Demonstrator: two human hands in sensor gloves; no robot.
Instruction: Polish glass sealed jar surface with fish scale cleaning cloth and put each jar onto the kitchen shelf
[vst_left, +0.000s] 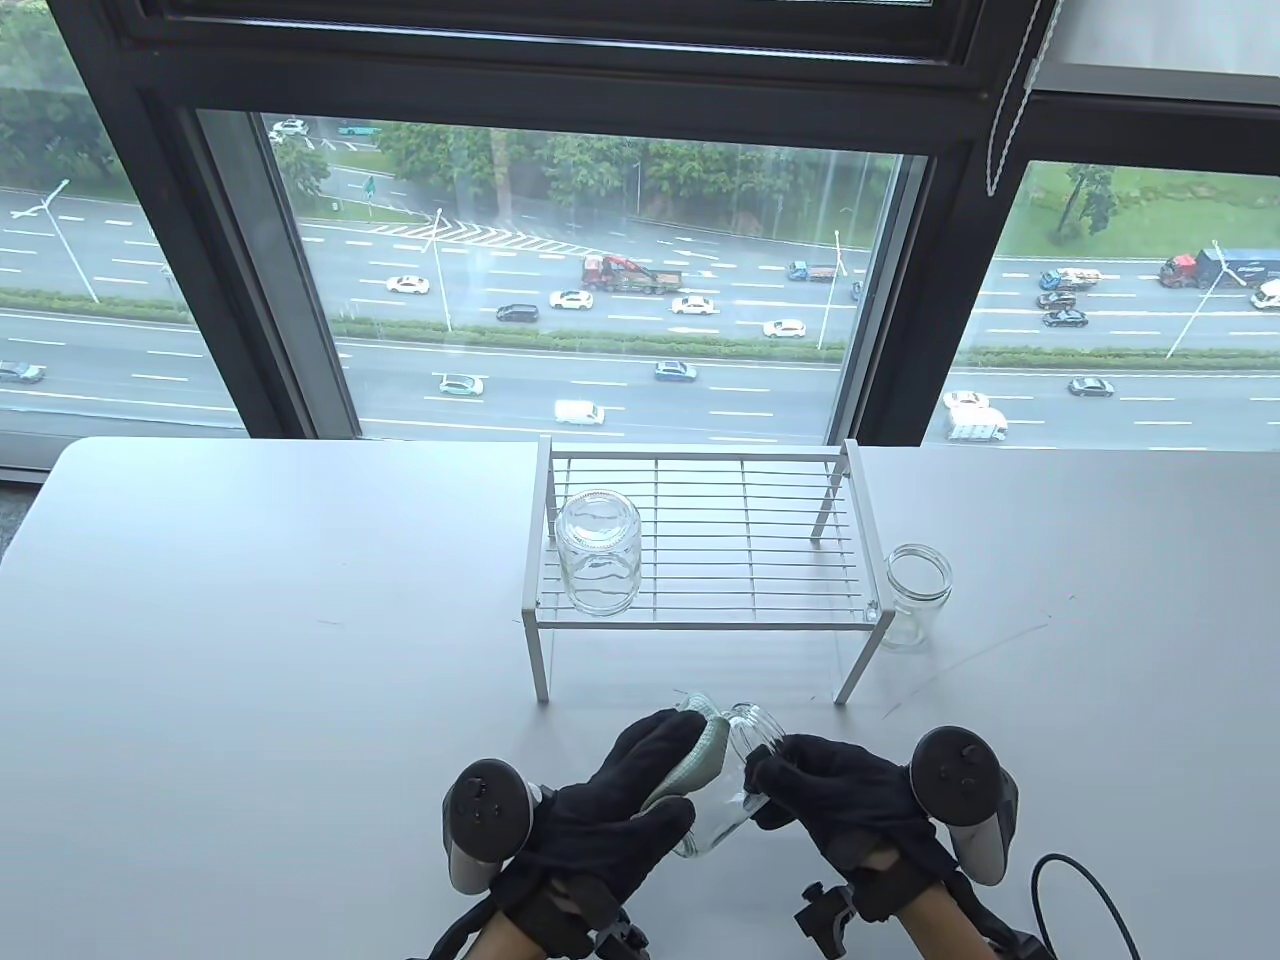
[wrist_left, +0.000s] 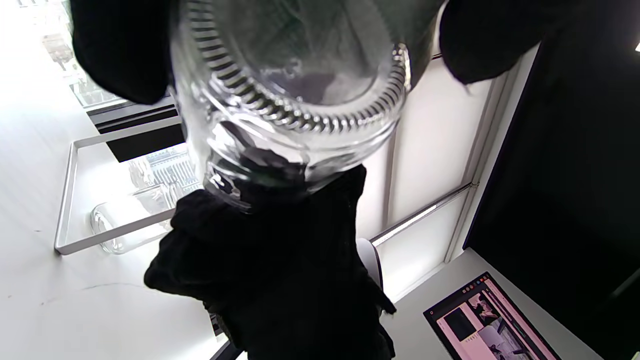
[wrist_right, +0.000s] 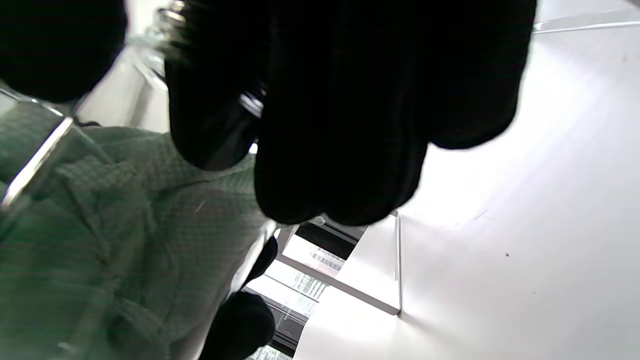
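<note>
A clear glass jar (vst_left: 735, 790) (wrist_left: 295, 95) without a lid is held tilted just above the table's front edge, between both hands. My right hand (vst_left: 830, 790) grips its neck and side with curled fingers (wrist_right: 345, 125). My left hand (vst_left: 640, 790) presses a pale green fish scale cloth (vst_left: 700, 755) (wrist_right: 100, 225) against the jar's left side, fingers wrapped over it. The white wire kitchen shelf (vst_left: 700, 545) stands behind the hands. On its left part a second jar (vst_left: 598, 552) stands upside down. A third jar (vst_left: 915, 595) (wrist_left: 130, 220) stands upright on the table, right of the shelf.
The white table (vst_left: 250, 650) ends at a large window at the back. A black cable (vst_left: 1085, 890) loops at the front right corner. In the left wrist view a laptop screen (wrist_left: 490, 320) shows at the lower right.
</note>
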